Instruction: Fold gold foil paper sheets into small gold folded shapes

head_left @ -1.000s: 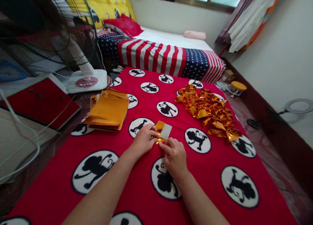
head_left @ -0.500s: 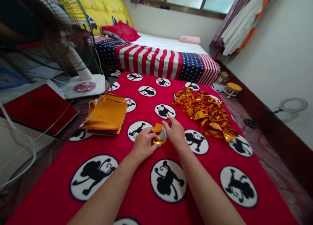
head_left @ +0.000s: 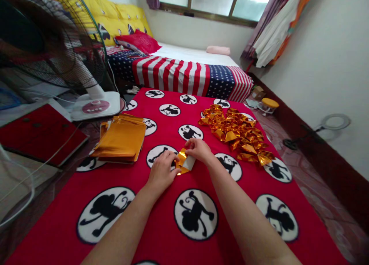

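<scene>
Between my hands lies a small sheet of gold foil paper (head_left: 182, 157), partly folded, with its white back showing on the right side. My left hand (head_left: 163, 168) rests on the cloth and grips the paper's left edge between thumb and fingers. My right hand (head_left: 198, 149) pinches the folded edge at the upper right. To the left sits a stack of flat gold foil sheets (head_left: 122, 136). On the right is a heap of folded gold paper pieces (head_left: 236, 132).
A red cloth with monkey prints (head_left: 144, 219) covers the table. An electric fan (head_left: 96, 103) stands at the left beside a red panel (head_left: 40, 126). Beyond the table is a bed (head_left: 184, 73). A yellow stool (head_left: 270, 103) and ring light (head_left: 336, 121) stand on the right.
My right fingers have moved slightly left over the paper, and its white flap now lies lower and flatter. My left hand keeps its hold. The whole view has shifted a little.
</scene>
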`<act>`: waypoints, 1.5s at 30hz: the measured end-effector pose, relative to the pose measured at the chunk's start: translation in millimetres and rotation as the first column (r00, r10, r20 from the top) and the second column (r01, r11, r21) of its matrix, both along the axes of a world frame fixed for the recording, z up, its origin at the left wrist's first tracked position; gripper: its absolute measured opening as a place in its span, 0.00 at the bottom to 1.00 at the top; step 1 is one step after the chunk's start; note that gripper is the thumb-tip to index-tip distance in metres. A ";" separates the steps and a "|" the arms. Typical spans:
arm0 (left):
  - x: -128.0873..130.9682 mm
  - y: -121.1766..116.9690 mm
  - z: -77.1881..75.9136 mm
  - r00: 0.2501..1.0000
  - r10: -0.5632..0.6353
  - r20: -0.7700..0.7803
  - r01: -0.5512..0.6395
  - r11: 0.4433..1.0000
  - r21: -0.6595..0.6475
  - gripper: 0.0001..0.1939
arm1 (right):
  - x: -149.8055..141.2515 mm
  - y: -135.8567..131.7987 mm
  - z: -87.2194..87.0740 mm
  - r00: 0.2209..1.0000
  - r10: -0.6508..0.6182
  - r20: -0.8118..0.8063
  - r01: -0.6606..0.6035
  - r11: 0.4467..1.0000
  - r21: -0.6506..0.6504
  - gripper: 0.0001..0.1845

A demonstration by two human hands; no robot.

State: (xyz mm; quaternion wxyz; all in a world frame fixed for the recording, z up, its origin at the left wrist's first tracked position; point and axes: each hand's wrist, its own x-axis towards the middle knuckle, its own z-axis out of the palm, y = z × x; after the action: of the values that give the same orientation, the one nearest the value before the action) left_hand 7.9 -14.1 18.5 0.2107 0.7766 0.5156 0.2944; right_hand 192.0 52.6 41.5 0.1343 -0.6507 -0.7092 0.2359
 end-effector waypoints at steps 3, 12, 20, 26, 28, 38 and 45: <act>2.2 -2.1 5.5 0.992 0.091 -0.085 -0.097 0.993 -0.071 0.17 | -2.7 -4.6 0.8 0.996 0.084 -0.016 -0.083 0.994 0.067 0.27; 1.2 -2.0 9.3 0.991 0.086 -0.102 -0.104 0.978 -0.180 0.21 | -6.5 0.1 11.3 0.975 0.216 0.044 -0.217 0.976 0.016 0.07; 2.3 -3.6 10.6 0.992 0.068 -0.108 -0.084 0.985 -0.154 0.11 | 27.3 -26.7 13.6 0.985 0.171 -0.007 -0.171 0.981 -0.091 0.04; 8.9 -0.3 19.4 0.956 0.117 -0.271 -0.164 0.974 -0.159 0.06 | 33.4 -75.0 5.2 0.954 -0.018 -0.299 -0.060 0.967 -0.249 0.07; 11.7 -1.4 19.5 0.943 0.111 -0.313 -0.164 0.976 -0.147 0.06 | 31.3 -88.3 -2.1 0.906 -0.126 -0.404 0.012 0.962 -0.273 0.06; 0.7 29.5 34.7 0.942 0.023 -0.336 -0.095 0.976 -0.198 0.02 | -0.6 -111.0 -8.5 0.691 -0.259 -0.675 0.093 0.958 -0.272 0.04; 0.8 57.2 23.6 0.957 -0.155 -0.245 0.130 0.985 -0.115 0.06 | -24.1 -111.5 -27.4 0.804 -0.149 -0.576 0.090 0.988 -0.129 0.09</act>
State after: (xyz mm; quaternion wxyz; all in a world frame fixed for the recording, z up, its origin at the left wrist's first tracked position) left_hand 8.7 43.2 42.1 0.2016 0.8317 0.4947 0.1512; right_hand 167.9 -58.9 14.1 0.3286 -0.5960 -0.5794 0.4485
